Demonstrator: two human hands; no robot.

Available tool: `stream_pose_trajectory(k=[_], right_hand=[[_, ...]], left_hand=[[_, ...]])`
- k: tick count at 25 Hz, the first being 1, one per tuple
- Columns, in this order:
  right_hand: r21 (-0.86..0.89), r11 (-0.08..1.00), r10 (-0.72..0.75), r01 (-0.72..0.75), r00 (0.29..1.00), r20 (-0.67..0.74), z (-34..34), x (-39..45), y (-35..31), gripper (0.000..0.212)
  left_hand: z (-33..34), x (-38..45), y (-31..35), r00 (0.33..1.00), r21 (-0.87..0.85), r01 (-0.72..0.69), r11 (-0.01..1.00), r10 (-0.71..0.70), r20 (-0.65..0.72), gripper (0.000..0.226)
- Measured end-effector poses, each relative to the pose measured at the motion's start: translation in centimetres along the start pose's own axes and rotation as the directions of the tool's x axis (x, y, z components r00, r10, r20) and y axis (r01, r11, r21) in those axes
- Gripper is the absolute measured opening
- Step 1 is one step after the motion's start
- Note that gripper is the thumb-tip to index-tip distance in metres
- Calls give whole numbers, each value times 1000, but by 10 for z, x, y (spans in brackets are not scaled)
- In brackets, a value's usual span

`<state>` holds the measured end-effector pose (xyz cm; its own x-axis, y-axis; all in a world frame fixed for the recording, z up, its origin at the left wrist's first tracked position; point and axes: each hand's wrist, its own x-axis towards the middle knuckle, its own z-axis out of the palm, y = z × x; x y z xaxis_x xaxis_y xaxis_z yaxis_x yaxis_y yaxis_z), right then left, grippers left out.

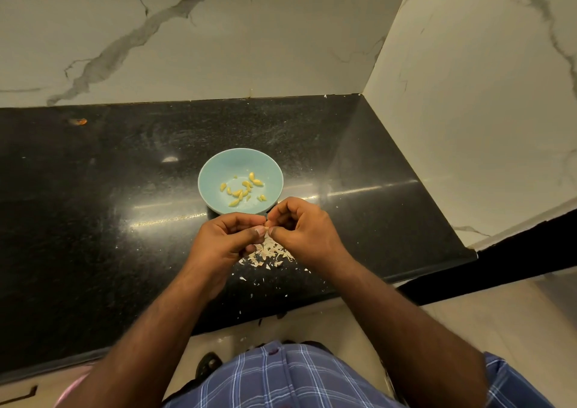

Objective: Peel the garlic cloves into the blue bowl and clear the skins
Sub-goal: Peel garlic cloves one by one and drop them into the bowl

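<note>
Nearest, left hand [229, 237] and right hand [304, 228] meeting fingertip to fingertip, both pinching one small clove [267, 227], mostly hidden between them. Just under and behind the hands, skins [270, 253] scattered on the dark surface [93, 204]. Just beyond the hands, blue bowl [218, 165] with peeled cloves [242, 190] inside

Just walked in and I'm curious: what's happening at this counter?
A person is peeling garlic by hand. The left hand and the right hand meet fingertip to fingertip, pinching a small clove just in front of a blue bowl. The bowl already holds a scatter of peeled cloves. Papery skins lie on the black counter beneath the hands, not yet cleared.
</note>
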<state>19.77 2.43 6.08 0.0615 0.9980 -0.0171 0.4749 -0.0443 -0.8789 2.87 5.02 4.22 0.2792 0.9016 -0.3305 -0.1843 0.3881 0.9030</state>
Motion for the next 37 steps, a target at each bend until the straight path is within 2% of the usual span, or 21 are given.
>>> stream_pose_trajectory(k=[2, 11, 18, 22, 27, 37], right_hand=[[-61, 997, -44, 44, 999, -7, 0, -1, -1, 14], [-88, 988, -130, 129, 991, -15, 2, 2, -5, 10], [-115, 979, -180, 166, 976, -121, 10, 0, -7, 13], [-96, 988, -131, 119, 983, -129, 9, 4, -10, 15], [18, 1000, -8, 10, 994, -110, 10, 8, -12, 23], [52, 998, 44, -39, 994, -95, 13, 10, -19, 21]], left_hand=[[0, -2, 0, 1000, 13, -11, 1000, 11, 6, 15], [-2, -1, -3, 993, 202, -105, 974, 112, -25, 9], [-3, 4, 0, 994, 194, -103, 976, 110, -23, 9], [-5, 3, 2, 991, 243, -129, 961, 135, -7, 7], [-3, 0, 6, 981, 338, -170, 926, 193, -35, 7], [1, -2, 2, 943, 415, -283, 865, 331, -47, 12]])
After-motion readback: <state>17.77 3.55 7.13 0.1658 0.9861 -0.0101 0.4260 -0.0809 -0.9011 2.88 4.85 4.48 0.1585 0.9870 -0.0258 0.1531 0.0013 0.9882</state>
